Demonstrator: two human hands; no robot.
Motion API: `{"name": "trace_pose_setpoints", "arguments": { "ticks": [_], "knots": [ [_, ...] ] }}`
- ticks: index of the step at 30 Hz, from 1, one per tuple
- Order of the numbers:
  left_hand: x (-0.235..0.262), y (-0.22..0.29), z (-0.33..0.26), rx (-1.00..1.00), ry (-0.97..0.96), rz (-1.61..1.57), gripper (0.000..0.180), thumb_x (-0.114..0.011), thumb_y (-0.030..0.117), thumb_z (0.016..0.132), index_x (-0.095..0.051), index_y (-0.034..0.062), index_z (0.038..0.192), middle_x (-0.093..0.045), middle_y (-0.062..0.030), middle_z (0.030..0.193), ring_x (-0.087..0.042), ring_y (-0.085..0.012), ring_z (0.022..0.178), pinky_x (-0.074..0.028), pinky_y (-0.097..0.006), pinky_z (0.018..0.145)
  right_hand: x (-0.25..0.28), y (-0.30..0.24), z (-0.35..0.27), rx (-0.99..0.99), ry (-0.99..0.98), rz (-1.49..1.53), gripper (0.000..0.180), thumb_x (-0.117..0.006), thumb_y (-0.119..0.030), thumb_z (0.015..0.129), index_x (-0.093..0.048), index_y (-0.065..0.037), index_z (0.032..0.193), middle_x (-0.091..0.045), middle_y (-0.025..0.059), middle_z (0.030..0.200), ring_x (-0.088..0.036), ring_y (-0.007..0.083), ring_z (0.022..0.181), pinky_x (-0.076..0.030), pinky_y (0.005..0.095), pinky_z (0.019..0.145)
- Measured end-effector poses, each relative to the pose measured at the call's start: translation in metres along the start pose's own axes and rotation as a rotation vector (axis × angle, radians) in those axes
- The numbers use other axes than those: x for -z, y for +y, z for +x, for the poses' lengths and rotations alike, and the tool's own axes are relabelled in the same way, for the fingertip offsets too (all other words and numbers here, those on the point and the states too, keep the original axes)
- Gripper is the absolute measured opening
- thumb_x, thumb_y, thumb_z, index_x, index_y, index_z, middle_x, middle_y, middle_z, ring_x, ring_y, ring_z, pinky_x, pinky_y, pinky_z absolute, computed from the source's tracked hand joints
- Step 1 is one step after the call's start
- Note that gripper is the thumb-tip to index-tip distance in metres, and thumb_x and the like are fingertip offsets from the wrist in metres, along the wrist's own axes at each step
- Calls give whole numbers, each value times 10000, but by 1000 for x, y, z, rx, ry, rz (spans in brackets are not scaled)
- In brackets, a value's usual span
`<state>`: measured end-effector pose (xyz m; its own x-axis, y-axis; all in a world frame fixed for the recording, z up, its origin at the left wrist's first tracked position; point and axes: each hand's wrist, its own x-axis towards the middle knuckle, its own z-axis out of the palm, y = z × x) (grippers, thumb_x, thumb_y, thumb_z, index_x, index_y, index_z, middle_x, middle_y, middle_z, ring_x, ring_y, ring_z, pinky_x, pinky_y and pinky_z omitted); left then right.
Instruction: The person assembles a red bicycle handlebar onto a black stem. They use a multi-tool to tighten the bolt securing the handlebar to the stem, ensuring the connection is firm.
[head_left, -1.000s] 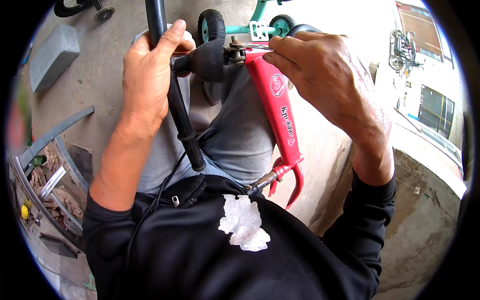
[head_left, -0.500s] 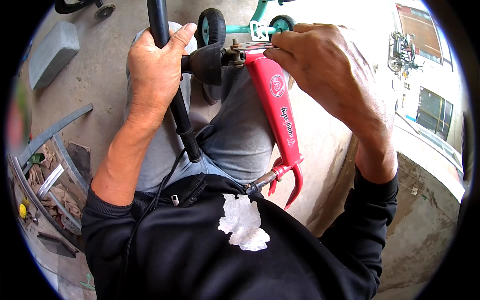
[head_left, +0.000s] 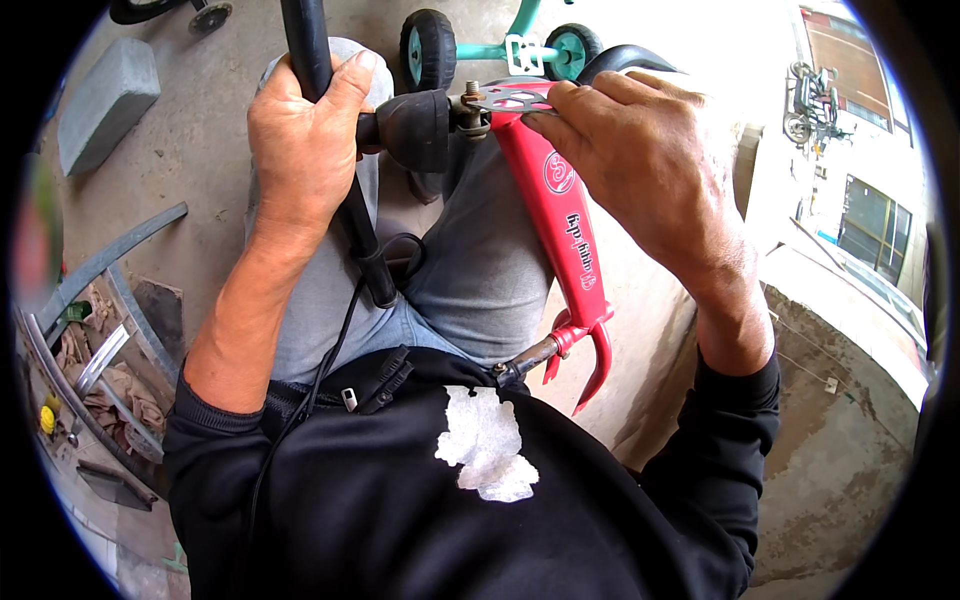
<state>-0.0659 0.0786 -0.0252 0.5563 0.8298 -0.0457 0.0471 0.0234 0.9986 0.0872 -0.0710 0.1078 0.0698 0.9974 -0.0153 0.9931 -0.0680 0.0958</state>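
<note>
My left hand is wrapped round a long black tube, which slants down over my lap. A dark, cup-shaped fitting joins the tube's side to a rusty bolt and clamp. In my right hand is a flat metal spanner with cut-out holes, pinched between thumb and fingers; its far end reaches the bolt. Below it a red metal frame runs down between my knees and my right forearm, with a curved fork-like end. A rusty rod joins the frame near my waist.
A turquoise child's vehicle with black wheels stands beyond my hands. A grey block lies on the floor at the left, above a curved metal frame with rags. A low, stained wall is at the right.
The spanner has swung so more of its flat face shows by the bolt. My right hand has shifted slightly down, and the tube and my left hand slightly left.
</note>
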Motion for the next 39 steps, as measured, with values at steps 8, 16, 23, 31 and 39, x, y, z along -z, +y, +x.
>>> {"name": "trace_pose_setpoints", "arguments": {
  "ticks": [8,16,23,31,39],
  "knots": [
    [2,-1,0,11,-10,-7,191,-715,179,905,-590,42,859,-594,0,687,-560,-60,610,-467,-218,547,-8,6,-5,0,5,31,137,-728,-192,801,-683,-99,891,-623,44,739,-657,219,715,-528,323,591],
    [1,-3,1,-5,-12,-6,194,-717,165,902,-585,31,855,-586,3,683,-559,-60,607,-465,-220,541,-25,16,-10,32,116,57,200,-750,-268,804,-671,-95,865,-609,26,702,-649,203,705,-519,318,575],
    [-1,-5,1,-32,-13,-41,202,-723,161,897,-580,35,828,-581,6,673,-560,-64,600,-469,-227,536,-10,2,-6,-97,-59,2,274,-772,-297,808,-722,-53,922,-634,47,731,-584,183,639,-485,331,567],
    [-4,-4,0,-35,-26,-5,194,-719,168,901,-587,51,821,-585,11,672,-576,-71,603,-482,-229,550,8,1,-4,-383,-231,435,306,-677,-279,913,-711,4,1023,-619,137,727,-628,279,671,-487,357,615],
    [-1,-6,-1,-41,-48,-27,199,-721,185,902,-595,42,842,-586,6,693,-581,-73,631,-489,-229,587,-1,0,-6,-119,-36,104,288,-688,-298,904,-732,-28,996,-625,92,691,-628,226,619,-491,341,572]
  ]
}}
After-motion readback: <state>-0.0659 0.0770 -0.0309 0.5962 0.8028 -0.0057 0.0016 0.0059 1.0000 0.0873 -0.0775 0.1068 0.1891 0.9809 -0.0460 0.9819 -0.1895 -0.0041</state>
